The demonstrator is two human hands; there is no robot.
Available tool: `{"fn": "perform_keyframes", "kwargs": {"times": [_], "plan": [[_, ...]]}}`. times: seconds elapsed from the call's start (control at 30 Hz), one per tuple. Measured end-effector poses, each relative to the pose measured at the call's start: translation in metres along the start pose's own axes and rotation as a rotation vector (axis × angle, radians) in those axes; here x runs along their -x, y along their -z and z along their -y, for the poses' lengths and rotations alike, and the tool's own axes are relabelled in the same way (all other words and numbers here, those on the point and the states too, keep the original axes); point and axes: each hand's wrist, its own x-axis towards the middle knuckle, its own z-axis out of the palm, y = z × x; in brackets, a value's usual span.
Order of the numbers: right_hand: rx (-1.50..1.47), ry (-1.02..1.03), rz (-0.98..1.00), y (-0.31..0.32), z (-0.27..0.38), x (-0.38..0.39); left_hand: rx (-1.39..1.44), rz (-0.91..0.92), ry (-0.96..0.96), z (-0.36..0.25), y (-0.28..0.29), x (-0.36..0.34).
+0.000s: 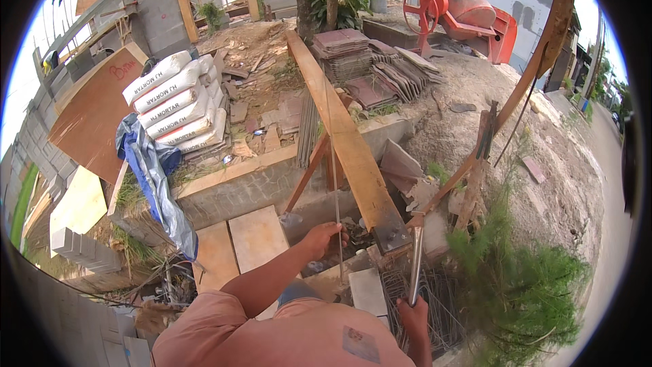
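My left hand, thumb and fingers closed, grips a thin steel rod that runs upward alongside a long wooden plank. A dark metal plate covers the plank's near end, to the right of that hand. In my right hand, lower right, is the shaft of a silver metal bar tool. Its far end reaches up beside the plate, against a wooden brace; the exact shape of that end is hard to make out. Bent steel wire pieces lie below, partly hidden by my right arm.
White mortar bags are stacked behind a low concrete wall. Roof tiles are piled beyond the plank, near a red concrete mixer. A sand mound rises at right behind a feathery green plant. Slanted timber crosses there.
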Motion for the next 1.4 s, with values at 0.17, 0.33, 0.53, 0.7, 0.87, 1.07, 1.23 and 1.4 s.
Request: {"fn": "perform_keyframes", "kwargs": {"times": [0.17, 0.33, 0.53, 0.7, 0.87, 1.07, 1.23, 1.4], "plan": [[-0.169, 0.054, -0.109, -0.004, 0.009, 0.000, -0.073, 0.126, 0.108, 0.053, -0.083, -0.021], [-0.031, 0.143, -0.179, 0.021, 0.004, 0.012, -0.184, 0.200, 0.149, 0.102, -0.122, -0.012], [0.013, 0.018, -0.176, 0.046, 0.001, 0.029, -0.135, 0.192, 0.133, 0.098, -0.158, -0.006], [0.279, 0.035, -0.247, 0.046, -0.022, 0.018, -0.292, 0.202, 0.192, 0.106, -0.158, -0.015], [0.333, 0.065, -0.259, 0.044, -0.020, 0.016, -0.366, 0.222, 0.271, 0.112, -0.148, -0.021], [0.304, 0.118, -0.181, 0.037, 0.016, -0.014, -0.461, 0.318, 0.302, 0.128, -0.143, -0.029], [0.002, 0.096, -0.123, -0.009, 0.005, -0.057, -0.641, 0.396, 0.302, 0.119, -0.119, -0.016], [-0.152, -0.061, -0.131, -0.017, 0.005, -0.054, -0.647, 0.372, 0.254, 0.132, -0.050, -0.006]]}}
